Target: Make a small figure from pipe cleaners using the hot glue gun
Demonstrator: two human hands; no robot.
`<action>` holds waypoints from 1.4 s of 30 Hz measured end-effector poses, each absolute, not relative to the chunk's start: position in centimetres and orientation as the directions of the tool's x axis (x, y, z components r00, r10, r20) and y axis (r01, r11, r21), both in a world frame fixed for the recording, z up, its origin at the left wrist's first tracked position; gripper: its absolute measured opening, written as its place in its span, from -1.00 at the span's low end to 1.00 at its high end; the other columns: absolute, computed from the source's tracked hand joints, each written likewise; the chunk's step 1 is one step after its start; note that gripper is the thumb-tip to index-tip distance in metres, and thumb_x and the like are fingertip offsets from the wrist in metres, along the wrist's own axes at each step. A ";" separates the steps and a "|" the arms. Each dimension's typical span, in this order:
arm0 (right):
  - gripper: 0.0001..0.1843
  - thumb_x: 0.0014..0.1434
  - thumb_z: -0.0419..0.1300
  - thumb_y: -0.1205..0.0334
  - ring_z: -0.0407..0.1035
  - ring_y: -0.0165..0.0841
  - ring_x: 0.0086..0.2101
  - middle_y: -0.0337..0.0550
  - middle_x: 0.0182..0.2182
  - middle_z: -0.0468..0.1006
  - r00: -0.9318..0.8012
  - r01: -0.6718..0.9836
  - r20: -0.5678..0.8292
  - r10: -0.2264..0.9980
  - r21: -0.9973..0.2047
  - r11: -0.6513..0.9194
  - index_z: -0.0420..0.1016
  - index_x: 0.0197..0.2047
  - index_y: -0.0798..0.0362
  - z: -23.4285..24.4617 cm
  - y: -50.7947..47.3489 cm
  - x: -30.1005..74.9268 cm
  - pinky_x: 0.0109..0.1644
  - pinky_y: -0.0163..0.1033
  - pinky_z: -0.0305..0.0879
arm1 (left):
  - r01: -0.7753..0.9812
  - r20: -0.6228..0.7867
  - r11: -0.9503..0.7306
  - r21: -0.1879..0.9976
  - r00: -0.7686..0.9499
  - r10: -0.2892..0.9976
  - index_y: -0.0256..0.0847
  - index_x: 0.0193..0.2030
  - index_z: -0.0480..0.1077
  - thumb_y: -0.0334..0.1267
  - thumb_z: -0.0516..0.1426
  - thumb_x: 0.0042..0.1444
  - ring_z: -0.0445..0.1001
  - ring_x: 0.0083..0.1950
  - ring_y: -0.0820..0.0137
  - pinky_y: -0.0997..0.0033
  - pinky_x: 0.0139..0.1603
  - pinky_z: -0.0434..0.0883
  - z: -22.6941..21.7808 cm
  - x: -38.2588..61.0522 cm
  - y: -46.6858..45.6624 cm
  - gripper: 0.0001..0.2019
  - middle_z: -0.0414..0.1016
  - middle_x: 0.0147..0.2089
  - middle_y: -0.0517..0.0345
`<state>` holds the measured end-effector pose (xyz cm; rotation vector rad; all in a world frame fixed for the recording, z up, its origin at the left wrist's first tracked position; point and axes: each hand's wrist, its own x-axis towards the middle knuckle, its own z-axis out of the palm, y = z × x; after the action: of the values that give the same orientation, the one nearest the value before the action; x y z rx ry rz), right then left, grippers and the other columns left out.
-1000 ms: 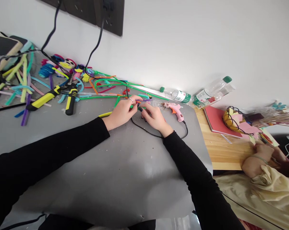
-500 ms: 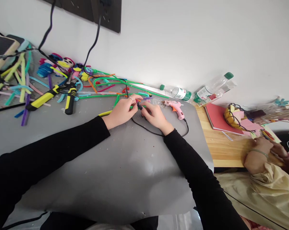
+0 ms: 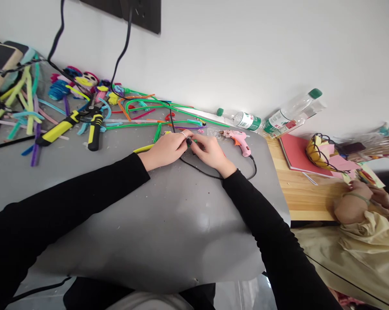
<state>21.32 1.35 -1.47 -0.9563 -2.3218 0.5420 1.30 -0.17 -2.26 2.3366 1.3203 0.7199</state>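
My left hand (image 3: 167, 149) and my right hand (image 3: 210, 152) meet over the grey mat, fingers bent inward and fingertips nearly touching. Both are closed around something small that the fingers hide; only dark and green bits show between them. A yellow pipe cleaner (image 3: 143, 149) pokes out beside my left wrist, and green pipe cleaners (image 3: 157, 132) lie just behind that hand. To the right of my right hand rests a pink hot glue gun (image 3: 241, 141), its black cord (image 3: 201, 173) looping under my right wrist.
Yellow-black pliers (image 3: 95, 131), pipe-cleaner dolls (image 3: 84, 84) and many loose pipe cleaners fill the back left. Plastic bottles (image 3: 248, 121) lie along the wall. On the wooden table at right are a red book (image 3: 293, 155), a basket (image 3: 320, 153) and another person's hands (image 3: 354, 200).
My hands have drawn slightly closer together, and the fingers of both curl in more. The whole view has shifted a little; the things on the mat stay put.
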 end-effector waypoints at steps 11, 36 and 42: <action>-0.76 0.37 0.04 0.23 0.07 -0.41 -0.51 -0.32 -0.57 0.25 -0.578 0.511 0.323 0.749 -0.573 0.641 0.31 -0.38 0.01 -1.2 1.2 21.3 -0.35 -0.26 0.02 | 0.646 0.339 -0.533 0.547 0.411 0.846 -0.24 0.30 0.36 -0.35 -0.05 0.34 0.57 -0.30 0.20 0.30 -0.20 0.38 -2.8 1.4 -0.2 -0.56 0.54 -0.36 0.11; -0.77 0.41 0.03 0.23 0.11 -0.41 -0.51 -0.30 -0.55 0.36 -0.572 0.531 0.253 0.780 -0.611 0.587 0.30 -0.33 0.00 -0.6 1.0 21.3 -0.32 -0.25 0.03 | 0.622 0.331 -0.520 0.585 0.402 0.854 -0.23 0.32 0.36 -0.33 -0.08 0.38 0.58 -0.27 0.27 0.29 -0.09 0.44 -3.1 1.3 0.0 -0.56 0.63 -0.12 -0.01; -0.74 0.44 0.00 0.18 0.13 -0.40 -0.53 -0.30 -0.56 0.36 -0.572 0.517 0.243 0.783 -0.635 0.574 0.28 -0.33 0.00 -0.5 0.9 21.3 -0.34 -0.24 0.03 | 0.596 0.334 -0.516 0.616 0.396 0.856 -0.24 0.31 0.38 -0.31 -0.11 0.38 0.63 -0.11 0.20 0.25 0.02 0.46 -3.1 1.2 0.1 -0.55 0.63 -0.07 -0.04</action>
<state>21.28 0.94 -0.49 -1.0376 -2.2993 0.6968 1.24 0.05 -3.07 2.2600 1.2493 0.8893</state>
